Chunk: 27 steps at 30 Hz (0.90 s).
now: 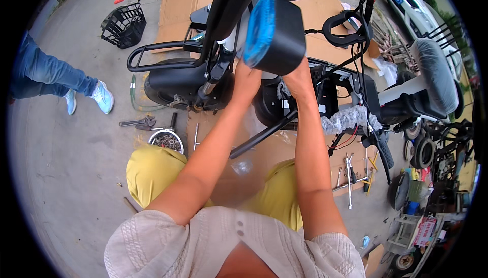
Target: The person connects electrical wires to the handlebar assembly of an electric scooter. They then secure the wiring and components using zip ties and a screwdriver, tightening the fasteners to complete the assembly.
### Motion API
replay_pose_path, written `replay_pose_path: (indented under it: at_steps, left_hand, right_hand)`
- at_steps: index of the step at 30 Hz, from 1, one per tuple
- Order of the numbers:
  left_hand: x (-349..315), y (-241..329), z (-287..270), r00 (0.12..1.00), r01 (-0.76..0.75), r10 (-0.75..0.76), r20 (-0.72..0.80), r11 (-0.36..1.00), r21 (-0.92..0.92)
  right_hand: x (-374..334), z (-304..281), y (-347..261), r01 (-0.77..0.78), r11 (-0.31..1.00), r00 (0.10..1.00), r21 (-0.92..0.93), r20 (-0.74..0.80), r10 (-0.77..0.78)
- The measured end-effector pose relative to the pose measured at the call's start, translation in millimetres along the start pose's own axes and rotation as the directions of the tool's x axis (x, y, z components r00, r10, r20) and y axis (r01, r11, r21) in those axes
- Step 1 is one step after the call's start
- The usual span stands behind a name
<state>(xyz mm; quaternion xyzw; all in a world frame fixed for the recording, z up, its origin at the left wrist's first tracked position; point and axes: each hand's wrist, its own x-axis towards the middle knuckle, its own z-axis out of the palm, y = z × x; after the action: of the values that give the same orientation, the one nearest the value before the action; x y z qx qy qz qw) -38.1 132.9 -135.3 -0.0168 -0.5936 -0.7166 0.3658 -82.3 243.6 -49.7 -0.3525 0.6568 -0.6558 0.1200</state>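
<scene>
Both my arms stretch forward to a partly disassembled black electric bike (175, 84). In front of my hands is a black box-shaped part with rounded corners (283, 36), its left face covered in shiny blue film (260, 29). My left hand (247, 81) is at the lower left of this part, and my right hand (299, 81) at its lower right. The fingers of both hands are hidden behind the part, so I cannot tell what they grip. Below them is an open black frame with wiring (317, 92). A black bar (264, 136) slants down between my forearms.
Cardboard (229, 171) lies under the bike. A round bowl of small hardware (166, 141) stands by my left knee. Wrenches (349, 181) lie at right, below a bubble-wrapped handlebar (345, 120). A black basket (123, 26) and another person's legs (56, 72) are at left.
</scene>
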Motion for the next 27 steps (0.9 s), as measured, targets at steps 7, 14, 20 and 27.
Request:
replay_pose_path:
  at_steps: [7, 14, 20, 27]
  left_hand:
    - [0, 1, 7, 0.998, -0.009, 0.009, -0.068, 1.0, -0.008]
    - [4, 15, 2, 0.996, -0.089, 0.088, 0.018, 0.993, 0.075]
    - [7, 15, -7, 0.992, -0.106, 0.085, 0.096, 0.965, 0.24]
    - [-4, 11, 12, 0.997, -0.058, 0.067, -0.025, 0.967, 0.248]
  right_hand:
    - [-6, 4, 9, 0.159, 0.96, 0.976, -0.232, -0.106, -0.188]
    - [-9, 10, 11, 0.113, 0.982, 0.97, -0.15, -0.198, -0.141]
    - [-3, 8, 12, 0.079, 0.975, 0.984, -0.206, -0.139, -0.109]
    - [6, 0, 25, 0.065, 0.998, 0.995, 0.006, -0.082, -0.064]
